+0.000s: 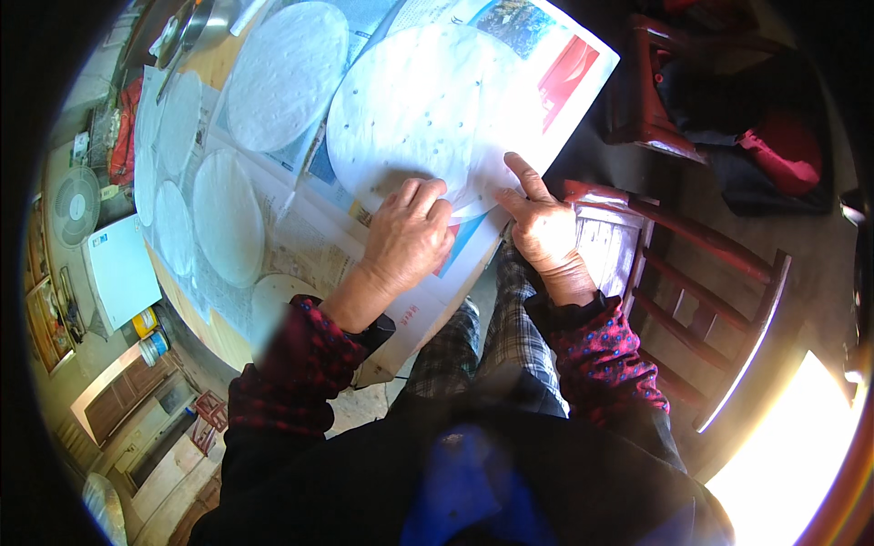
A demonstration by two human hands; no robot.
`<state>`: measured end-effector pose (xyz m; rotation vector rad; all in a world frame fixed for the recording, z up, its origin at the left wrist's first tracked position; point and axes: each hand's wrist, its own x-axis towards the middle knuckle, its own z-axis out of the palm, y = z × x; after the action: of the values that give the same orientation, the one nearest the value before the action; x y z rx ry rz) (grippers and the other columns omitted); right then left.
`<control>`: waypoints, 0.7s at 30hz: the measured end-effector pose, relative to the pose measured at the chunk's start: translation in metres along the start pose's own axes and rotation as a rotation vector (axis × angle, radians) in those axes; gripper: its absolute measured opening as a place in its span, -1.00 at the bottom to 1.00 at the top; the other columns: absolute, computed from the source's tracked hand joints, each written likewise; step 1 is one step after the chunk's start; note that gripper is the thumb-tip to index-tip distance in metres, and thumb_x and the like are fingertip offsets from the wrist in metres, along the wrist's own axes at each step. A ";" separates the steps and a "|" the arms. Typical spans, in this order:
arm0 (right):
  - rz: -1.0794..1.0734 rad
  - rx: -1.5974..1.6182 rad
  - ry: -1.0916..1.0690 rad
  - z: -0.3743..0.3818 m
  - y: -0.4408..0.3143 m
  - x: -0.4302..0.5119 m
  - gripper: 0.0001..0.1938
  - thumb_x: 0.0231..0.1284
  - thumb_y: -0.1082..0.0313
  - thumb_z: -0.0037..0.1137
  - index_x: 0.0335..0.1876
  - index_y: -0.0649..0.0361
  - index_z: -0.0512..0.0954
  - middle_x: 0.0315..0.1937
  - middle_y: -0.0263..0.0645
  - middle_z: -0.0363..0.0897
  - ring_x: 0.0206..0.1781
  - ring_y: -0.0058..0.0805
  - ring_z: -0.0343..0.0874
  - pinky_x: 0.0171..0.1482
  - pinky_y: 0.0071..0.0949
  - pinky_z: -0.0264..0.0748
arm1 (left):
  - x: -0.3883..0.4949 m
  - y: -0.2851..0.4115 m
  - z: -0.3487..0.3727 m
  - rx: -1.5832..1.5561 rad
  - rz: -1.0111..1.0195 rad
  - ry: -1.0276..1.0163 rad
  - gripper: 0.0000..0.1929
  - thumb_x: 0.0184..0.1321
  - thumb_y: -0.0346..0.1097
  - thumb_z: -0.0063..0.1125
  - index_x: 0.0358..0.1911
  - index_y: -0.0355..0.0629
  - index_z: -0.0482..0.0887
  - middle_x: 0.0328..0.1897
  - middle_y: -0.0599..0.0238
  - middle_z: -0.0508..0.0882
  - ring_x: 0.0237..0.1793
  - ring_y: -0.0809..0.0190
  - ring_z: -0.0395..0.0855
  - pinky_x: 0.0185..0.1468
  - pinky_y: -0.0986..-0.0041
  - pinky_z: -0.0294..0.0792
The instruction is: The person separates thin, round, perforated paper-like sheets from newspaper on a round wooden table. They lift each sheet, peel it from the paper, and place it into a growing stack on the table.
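Observation:
A large round white sheet (423,102) with small dark holes lies on newspaper (307,239) over a wooden table, close in front of me. At its near edge is my left hand (410,235), fingers curled down; whether they pinch the sheet's edge is hidden. My right hand (543,218) rests to the right with two fingers spread on the sheet's near right edge, the others folded. Behind and to the left lies another round white sheet (287,75). Several smaller white rounds, one of them an oval-looking disc (227,217), are spread over the table's left part.
A red wooden chair (710,252) stands close to my right, with another red chair (645,89) behind it bearing dark and red cloth. Metal ware (198,24) sits at the table's far left edge. A fan (76,207) and a white cabinet (124,269) stand beyond the table.

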<state>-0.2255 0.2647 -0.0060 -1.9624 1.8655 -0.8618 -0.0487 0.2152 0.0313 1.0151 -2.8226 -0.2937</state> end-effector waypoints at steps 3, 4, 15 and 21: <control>-0.035 -0.048 -0.007 0.003 0.005 0.004 -0.72 -0.24 0.59 -0.02 -0.36 0.05 0.58 0.04 -0.28 0.40 -0.25 -0.43 0.58 -0.32 -0.58 0.54 | 0.000 0.002 -0.001 0.012 -0.015 -0.004 -0.84 -0.25 -0.37 0.14 -0.54 -0.20 0.47 -0.23 0.26 0.47 -0.20 0.18 0.41 -0.20 0.39 0.34; -0.043 -0.047 -0.031 0.003 0.007 0.004 -0.71 -0.22 0.58 -0.02 -0.32 0.04 0.58 0.06 -0.29 0.37 -0.23 -0.44 0.58 -0.30 -0.59 0.54 | 0.000 0.003 -0.001 0.015 -0.011 -0.008 -0.84 -0.25 -0.37 0.14 -0.55 -0.20 0.47 -0.24 0.26 0.47 -0.21 0.18 0.41 -0.21 0.39 0.34; -0.087 0.077 -0.019 0.006 0.013 0.012 -0.75 -0.07 0.44 0.00 -0.21 0.04 0.53 -0.03 -0.25 0.45 -0.27 -0.48 0.58 -0.34 -0.65 0.51 | -0.006 0.003 -0.002 -0.037 -0.006 -0.019 -0.82 -0.17 -0.37 0.15 -0.45 -0.23 0.48 -0.26 0.25 0.41 -0.22 0.20 0.39 -0.22 0.41 0.34; -0.002 0.323 -0.054 -0.009 -0.008 0.041 -0.73 -0.33 0.67 -0.15 -0.46 0.20 0.55 -0.40 -0.16 0.55 -0.41 -0.26 0.55 -0.32 -0.48 0.48 | -0.009 -0.003 -0.010 -0.154 -0.071 -0.081 -0.79 -0.17 -0.32 0.15 -0.41 -0.19 0.49 -0.18 0.24 0.41 -0.14 0.18 0.35 -0.17 0.38 0.31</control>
<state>-0.2254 0.2272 0.0150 -1.7702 1.5804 -1.0273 -0.0376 0.2174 0.0397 1.0940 -2.7855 -0.5626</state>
